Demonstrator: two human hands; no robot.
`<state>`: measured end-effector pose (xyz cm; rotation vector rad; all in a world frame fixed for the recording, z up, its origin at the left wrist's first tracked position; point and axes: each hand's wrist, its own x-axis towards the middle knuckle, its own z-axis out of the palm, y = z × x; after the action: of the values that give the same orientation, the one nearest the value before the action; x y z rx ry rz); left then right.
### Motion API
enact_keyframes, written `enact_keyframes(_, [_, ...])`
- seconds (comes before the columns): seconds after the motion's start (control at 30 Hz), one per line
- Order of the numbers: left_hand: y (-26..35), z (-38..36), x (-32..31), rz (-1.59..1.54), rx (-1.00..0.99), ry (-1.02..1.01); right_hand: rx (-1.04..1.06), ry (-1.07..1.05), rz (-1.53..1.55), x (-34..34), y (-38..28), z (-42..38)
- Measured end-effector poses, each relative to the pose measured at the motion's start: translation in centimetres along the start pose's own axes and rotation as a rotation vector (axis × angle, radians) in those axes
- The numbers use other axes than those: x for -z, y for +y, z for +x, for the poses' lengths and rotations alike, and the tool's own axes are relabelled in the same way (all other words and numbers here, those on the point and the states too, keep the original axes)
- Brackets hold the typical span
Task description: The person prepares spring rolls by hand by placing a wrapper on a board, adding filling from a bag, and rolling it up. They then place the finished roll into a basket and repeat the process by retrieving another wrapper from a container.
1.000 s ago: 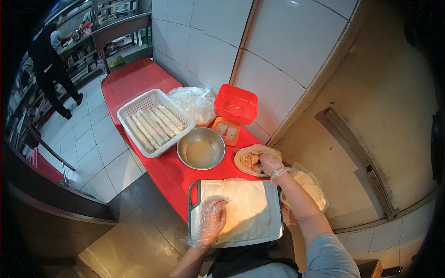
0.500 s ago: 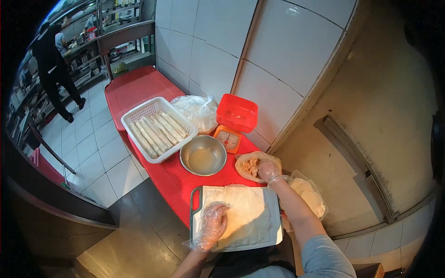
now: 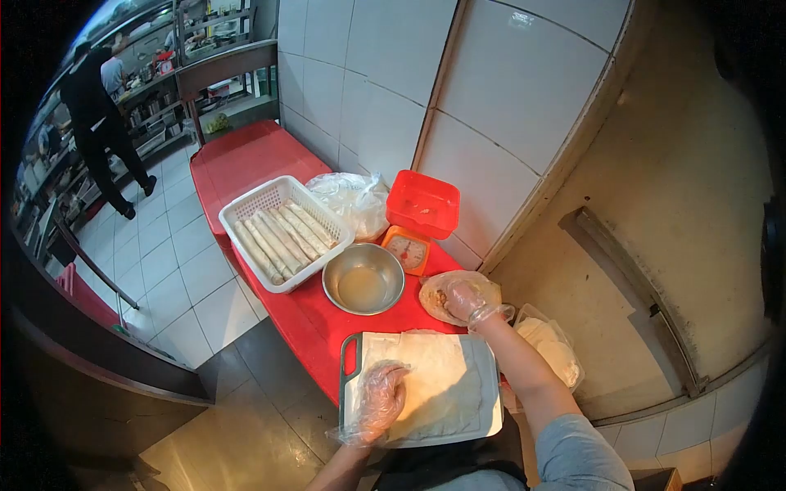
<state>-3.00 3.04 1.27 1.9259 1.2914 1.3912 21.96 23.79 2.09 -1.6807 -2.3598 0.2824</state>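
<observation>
My left hand (image 3: 383, 401), in a clear plastic glove, lies on a pale, thin wrapper sheet (image 3: 438, 376), its fingers loosely bent and holding nothing visible. The sheet covers most of a cutting board (image 3: 350, 385) with a dark edge and handle slot. My right hand (image 3: 465, 301), gloved too, is down inside an open plastic bag (image 3: 491, 288) of chopped orange-brown filling (image 3: 441, 298). Its fingers are bunched into the filling, their tips hidden. Beside my right forearm sits a clear container (image 3: 550, 344) of round pale wrappers.
On the red table (image 3: 254, 155) are a white basket (image 3: 282, 182) of long rolls, a steel bowl (image 3: 363, 278) of cloudy liquid, an orange scale (image 3: 407, 249), a red tub (image 3: 423, 204) and a tied plastic bag (image 3: 352, 200). A person (image 3: 94, 110) stands in the kitchen at far left.
My right hand has shifted left within the bag and now covers more of the filling. My left hand stays on the wrapper. The whole view has drifted slightly.
</observation>
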Motion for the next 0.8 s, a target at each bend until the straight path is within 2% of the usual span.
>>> enact_keyframes(0.03, [0.0,0.0,-0.1,-0.002,-0.005,-0.002,-0.035,-0.023,-0.056,0.5,-0.1,0.0])
enact_keyframes(0.13, [-0.1,0.2,0.0,0.006,-0.018,-0.003,0.071,0.176,-0.133,-0.4,0.4,-0.7])
enact_keyframes(0.2, [0.1,0.2,0.3,0.018,-0.024,-0.014,-0.334,0.012,0.106,2.1,-1.3,-0.6])
enact_keyframes(0.27, [-0.1,-0.1,0.2,0.019,-0.021,-0.02,-0.56,-0.021,0.495,2.2,-0.5,-0.8])
enact_keyframes(0.33, [-0.2,0.0,0.0,0.017,-0.026,-0.019,-0.578,0.089,1.027,-0.4,4.6,-1.0])
enact_keyframes(0.43, [-0.2,0.1,0.0,0.021,-0.041,-0.013,-0.454,0.089,1.702,1.3,3.5,-2.5])
enact_keyframes(0.47, [-0.1,0.2,0.0,0.027,-0.047,-0.006,-0.495,0.1,1.687,1.8,3.2,-2.8])
enact_keyframes(0.57, [-0.3,0.1,0.0,0.032,-0.035,-0.03,-0.302,0.075,1.473,0.4,3.9,-3.5])
enact_keyframes(0.67, [0.3,0.0,0.1,-0.072,0.053,-0.021,-0.348,0.114,2.333,0.1,3.5,-4.7])
enact_keyframes(0.77, [0.1,1.2,0.0,-0.156,0.078,0.021,-0.409,0.116,2.452,4.6,-1.2,-6.5])
enact_keyframes(0.8, [-0.1,2.0,-0.1,-0.174,0.073,0.034,-0.344,0.015,2.483,4.9,-1.5,-6.6])
